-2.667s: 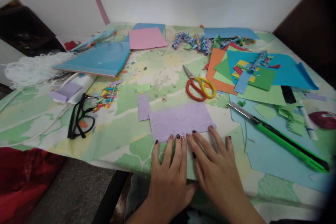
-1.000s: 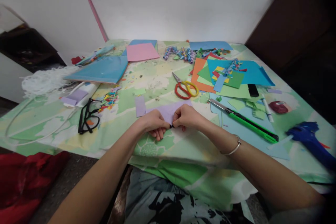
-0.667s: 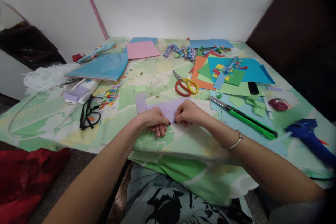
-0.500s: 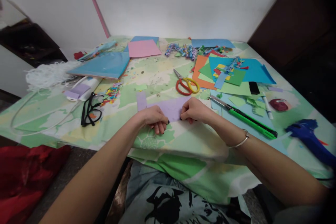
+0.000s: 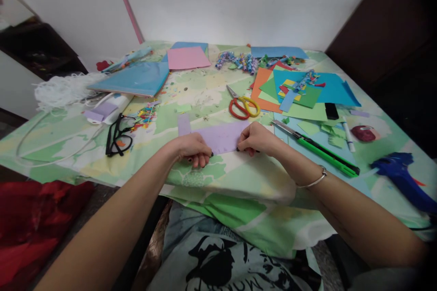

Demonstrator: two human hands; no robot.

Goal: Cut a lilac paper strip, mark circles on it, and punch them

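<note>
A strip of purple paper (image 5: 221,137) lies on the tablecloth in front of me. My left hand (image 5: 195,149) pinches its near edge on the left, thumb over curled fingers. At the near right corner my right hand (image 5: 254,138) is closed on the same paper, fingertips pressed together. A smaller purple piece (image 5: 184,124) lies just beyond my left hand. Scissors (image 5: 243,104) with red and yellow handles rest behind the strip, partly spread. To the right of my right hand lies a green utility knife (image 5: 319,150) with its blade out.
On the right are stacked coloured papers (image 5: 307,88), a blue glue gun (image 5: 404,177) and a dark red round object (image 5: 364,133). Black glasses (image 5: 119,135), white string (image 5: 64,93) and a blue folder (image 5: 133,78) lie on the left. Curled paper fringes (image 5: 239,61) sit at the back.
My hands have moved slightly apart along the near edge of the purple paper, the left one going left. The camera view has shifted a little.
</note>
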